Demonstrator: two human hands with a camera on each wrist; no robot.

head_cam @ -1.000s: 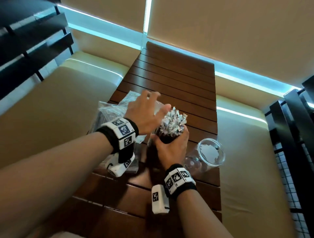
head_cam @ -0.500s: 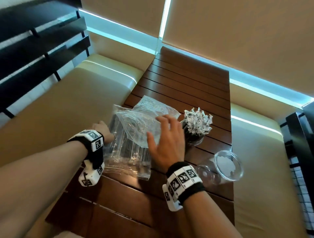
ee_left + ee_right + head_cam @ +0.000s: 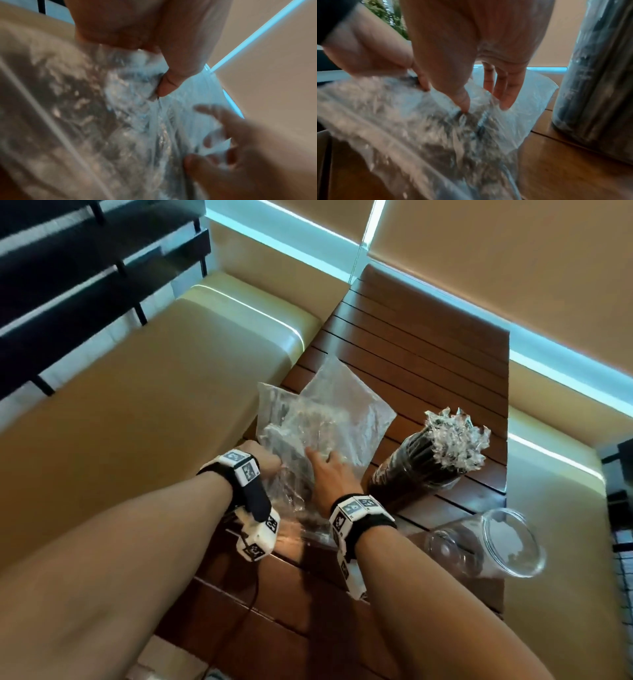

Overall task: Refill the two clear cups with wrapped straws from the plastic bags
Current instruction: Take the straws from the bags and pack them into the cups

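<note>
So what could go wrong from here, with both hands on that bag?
1. The empty clear cup lies on its side near the table's right edge; a nudge might roll it off.
2. The full cup of wrapped straws stands close beside the right hand; a tug on the plastic bag could tip it.
3. The left hand pinches thin plastic, which may tear.

Both forearms are bare, with no sleeves in the head view. The left wrist, at centre left of the frame, wears a black band (image 3: 248, 491) topped with white blocks printed with black-and-white square markers, and a white marker-printed camera unit (image 3: 258, 537) hangs below it with a thin dark cable trailing toward the bottom edge. The right wrist, just right of centre, carries a matching black band (image 3: 363, 517) with marker blocks and a white unit (image 3: 349, 571) beneath.
</note>
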